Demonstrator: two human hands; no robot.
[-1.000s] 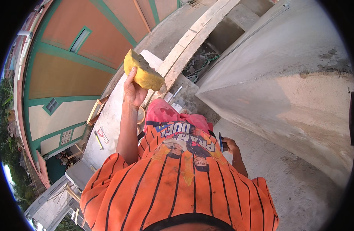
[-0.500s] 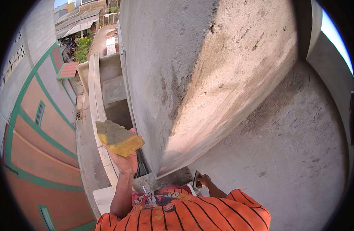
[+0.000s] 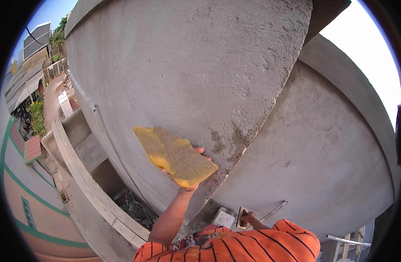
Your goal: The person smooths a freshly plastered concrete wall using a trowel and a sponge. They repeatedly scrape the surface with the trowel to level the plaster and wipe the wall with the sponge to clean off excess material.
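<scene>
Grey plastered wall (image 3: 196, 65) fills the view, rough and damp-patched near its lower edge. Against it the left hand (image 3: 187, 172) grips a yellow sponge (image 3: 174, 155), fingers curled underneath. Lower down, the right hand (image 3: 249, 217) closes around a wooden-handled trowel (image 3: 243, 217).

Bright daylight scene. Sun strikes the grey plastered wall (image 3: 187, 65) evenly; its recessed right portion lies in soft shade. The sky (image 3: 370, 56) is overexposed white. Fisheye distortion bends straight edges; a black vignette rings the sharp frame.
</scene>
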